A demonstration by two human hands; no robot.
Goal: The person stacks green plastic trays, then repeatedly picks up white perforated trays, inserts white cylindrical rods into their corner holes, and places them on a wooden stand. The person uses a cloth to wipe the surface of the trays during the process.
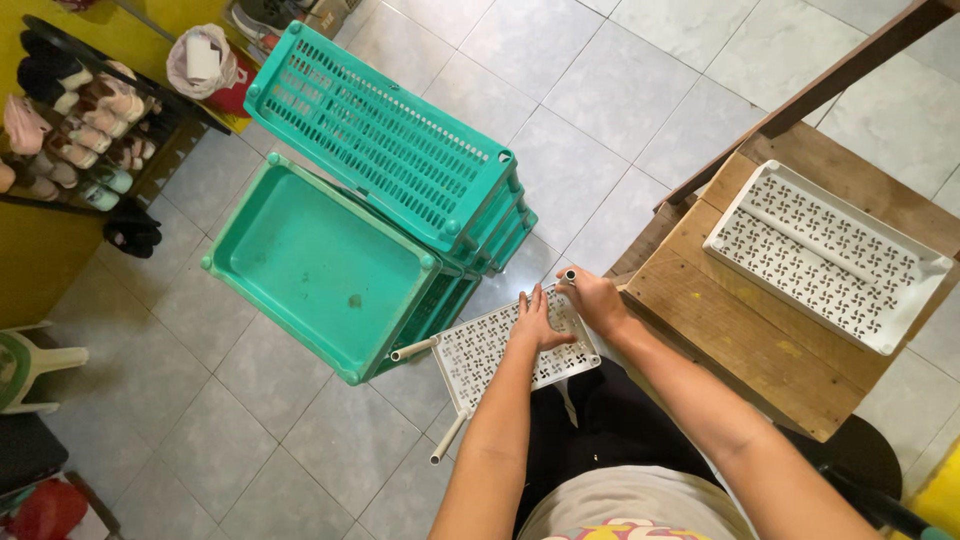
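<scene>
A white perforated shelf tray (480,352) rests on my lap, with thin white tube legs sticking out at its corners. My left hand (538,322) lies flat on the tray, fingers spread. My right hand (592,299) grips a short white tube (570,276) at the tray's far right corner. Two other tubes (412,349) point left and down from the tray's near corners.
A stack of green plastic shelf trays (330,265) stands on the tiled floor to the left. A second white perforated tray (828,255) lies on a wooden table (740,335) at right. A shoe rack (80,120) lines the yellow wall, with a plastic chair (25,365) below it.
</scene>
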